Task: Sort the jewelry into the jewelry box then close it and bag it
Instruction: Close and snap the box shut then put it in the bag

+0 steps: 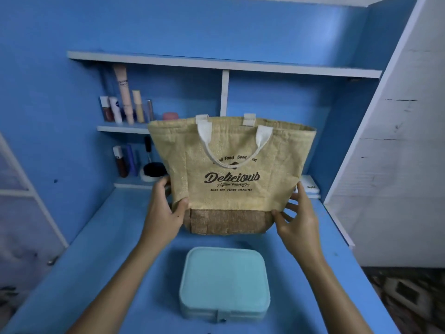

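Holding the bag [231, 169] upright at frame centre: our left hand [163, 213] grips its lower left side, thumb on the front, and our right hand [297, 216] pinches its lower right edge. Closed jewelry box [224, 283] sits on the desk [101, 261], bottom centre, just below the bag.

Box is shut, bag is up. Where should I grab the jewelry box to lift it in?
Take the jewelry box by its left and right edges, coming from above. It lies flat and closed, clasp facing you, both sides clear. The left hand and right hand hold the bag.
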`<action>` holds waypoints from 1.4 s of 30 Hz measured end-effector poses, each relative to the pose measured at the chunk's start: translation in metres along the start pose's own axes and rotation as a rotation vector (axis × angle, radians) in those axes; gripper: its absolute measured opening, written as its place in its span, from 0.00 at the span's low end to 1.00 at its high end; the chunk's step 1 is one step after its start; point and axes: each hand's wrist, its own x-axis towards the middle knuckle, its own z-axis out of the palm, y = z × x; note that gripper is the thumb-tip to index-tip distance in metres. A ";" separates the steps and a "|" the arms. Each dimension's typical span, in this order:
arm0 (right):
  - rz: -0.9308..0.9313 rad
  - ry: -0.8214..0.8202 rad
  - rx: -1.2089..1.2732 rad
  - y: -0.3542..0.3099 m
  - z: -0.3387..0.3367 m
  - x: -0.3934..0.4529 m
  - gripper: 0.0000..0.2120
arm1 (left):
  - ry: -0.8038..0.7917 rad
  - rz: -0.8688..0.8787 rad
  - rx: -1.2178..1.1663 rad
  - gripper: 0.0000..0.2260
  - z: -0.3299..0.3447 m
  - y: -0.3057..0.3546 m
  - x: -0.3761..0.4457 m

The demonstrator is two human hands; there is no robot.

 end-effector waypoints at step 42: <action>-0.364 -0.377 -0.235 -0.017 0.018 -0.115 0.14 | -0.505 0.456 0.269 0.33 -0.017 -0.014 -0.112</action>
